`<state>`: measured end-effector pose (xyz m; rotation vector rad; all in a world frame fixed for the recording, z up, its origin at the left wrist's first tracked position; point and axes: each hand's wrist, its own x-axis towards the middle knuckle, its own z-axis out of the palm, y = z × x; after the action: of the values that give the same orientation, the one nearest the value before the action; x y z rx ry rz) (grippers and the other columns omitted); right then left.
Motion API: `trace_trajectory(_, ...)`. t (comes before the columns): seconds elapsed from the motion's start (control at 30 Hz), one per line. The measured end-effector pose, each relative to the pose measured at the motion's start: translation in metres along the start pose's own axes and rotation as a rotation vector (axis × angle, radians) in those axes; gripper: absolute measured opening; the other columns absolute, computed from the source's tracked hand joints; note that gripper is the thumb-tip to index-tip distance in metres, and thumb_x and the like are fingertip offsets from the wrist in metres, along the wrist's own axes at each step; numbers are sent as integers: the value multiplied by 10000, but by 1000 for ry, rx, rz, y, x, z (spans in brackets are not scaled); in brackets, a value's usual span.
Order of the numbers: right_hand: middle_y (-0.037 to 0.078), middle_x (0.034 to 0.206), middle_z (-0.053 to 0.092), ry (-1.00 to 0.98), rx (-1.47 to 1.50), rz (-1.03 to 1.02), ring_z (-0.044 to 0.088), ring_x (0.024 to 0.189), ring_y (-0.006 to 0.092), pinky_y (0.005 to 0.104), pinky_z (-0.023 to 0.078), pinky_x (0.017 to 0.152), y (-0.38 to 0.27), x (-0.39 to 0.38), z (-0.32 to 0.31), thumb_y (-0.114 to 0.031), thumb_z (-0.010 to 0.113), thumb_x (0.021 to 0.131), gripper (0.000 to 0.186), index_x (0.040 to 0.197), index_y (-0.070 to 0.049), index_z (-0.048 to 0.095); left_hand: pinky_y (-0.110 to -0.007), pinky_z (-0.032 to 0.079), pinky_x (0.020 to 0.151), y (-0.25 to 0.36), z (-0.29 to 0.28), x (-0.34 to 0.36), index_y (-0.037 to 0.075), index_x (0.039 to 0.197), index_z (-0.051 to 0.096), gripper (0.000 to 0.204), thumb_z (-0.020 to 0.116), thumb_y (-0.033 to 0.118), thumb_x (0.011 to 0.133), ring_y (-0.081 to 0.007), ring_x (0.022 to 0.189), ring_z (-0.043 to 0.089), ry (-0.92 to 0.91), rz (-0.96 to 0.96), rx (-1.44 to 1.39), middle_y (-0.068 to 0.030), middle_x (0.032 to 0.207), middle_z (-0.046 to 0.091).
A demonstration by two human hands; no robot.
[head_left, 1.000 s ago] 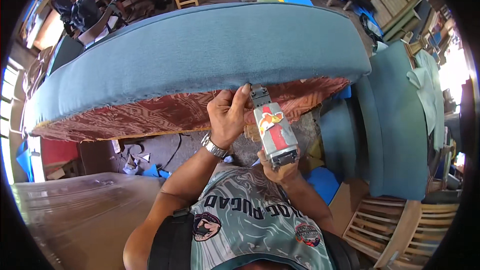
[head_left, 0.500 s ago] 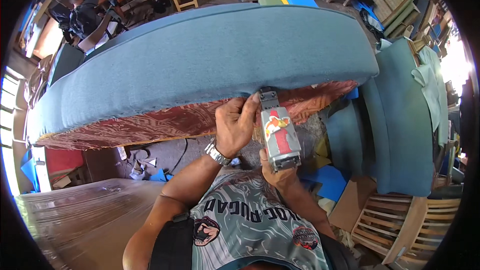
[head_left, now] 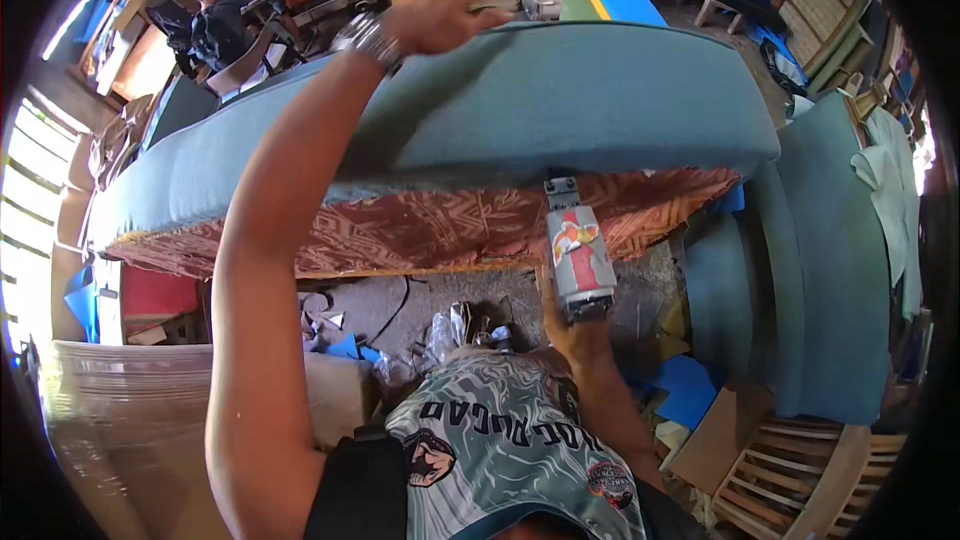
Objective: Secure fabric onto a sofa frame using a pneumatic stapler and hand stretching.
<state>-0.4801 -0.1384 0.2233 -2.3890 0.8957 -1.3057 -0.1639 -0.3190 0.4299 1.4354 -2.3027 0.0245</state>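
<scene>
A long curved upholstered furniture piece (head_left: pixel 560 90), covered in blue-green fabric, spans the view in front of me. Its lower side shows red patterned cloth (head_left: pixel 440 225) with a ragged edge. My right hand (head_left: pixel 578 338) grips a grey staple gun (head_left: pixel 580 265) with a colourful sticker, partly hiding my fingers. The gun's nose meets the lower border of the blue-green fabric. Reaching up and forward, my left hand (head_left: pixel 445 18) is over the piece's far top edge, its fingers stretched out and holding nothing. A metal watch (head_left: pixel 368 40) is on that wrist.
To the right stands another blue-green upholstered piece (head_left: pixel 830 270), with slatted wooden frames (head_left: pixel 790 470) below it. A plastic-wrapped brown block (head_left: pixel 150 420) is at the lower left. Scraps and plastic litter the floor (head_left: pixel 370 305). A person (head_left: pixel 215 20) sits at the far left.
My left hand has let go of the fabric edge beside the staple gun's nose and swung up to the top edge. The gun remains at the fabric border in my right hand.
</scene>
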Motion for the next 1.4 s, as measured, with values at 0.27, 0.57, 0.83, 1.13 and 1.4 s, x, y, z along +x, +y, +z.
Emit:
trace_trajectory(0.27, 189, 1002, 700, 77, -127, -12, 730, 833, 383, 446, 603, 700, -9, 7, -11, -76, 829, 747, 642, 1305, 51, 537, -433, 181, 1292, 4, 33, 0, 70, 1619, 321, 707, 296, 554, 1103, -285, 1584, 213, -319, -66, -4, -163, 1701, 252)
trace_trajectory(0.57, 150, 962, 723, 87, -74, -18, 741, 819, 340, 432, 586, 708, -15, -7, -10, -187, 832, 839, 434, 1164, 26, 636, -489, 125, 1297, 69, 38, -76, 131, 1651, 245, 684, 222, 543, 1106, -316, 1592, 163, -168, 102, 357, -120, 1716, 222)
trace_trajectory(0.83, 96, 923, 717, 117, 316, 216, 698, 836, 341, 475, 550, 786, -35, -23, -2, -259, 774, 879, 223, 1000, -81, 712, -530, 150, 1302, 104, 32, -98, 245, 1663, 211, 866, 640, 472, 945, -301, 1591, 175, -175, 104, 406, -28, 1728, 204)
trace_trajectory(1.13, 111, 978, 732, 91, 283, 188, 704, 934, 356, 479, 559, 836, -29, -11, 16, -244, 781, 871, 250, 1053, -83, 721, -608, 148, 1283, 102, 30, -101, 357, 1652, 232, 971, 776, 407, 849, -327, 1591, 174, -196, 160, 427, 10, 1733, 197)
trace_trajectory(1.4, 236, 1217, 672, 77, 325, 226, 741, 908, 403, 450, 602, 728, -20, -24, 41, -367, 849, 832, 764, 1389, 35, 515, -598, 163, 1286, 101, 29, -101, 344, 1641, 265, 1012, 833, 381, 804, -322, 1589, 185, -202, 181, 414, 0, 1729, 211)
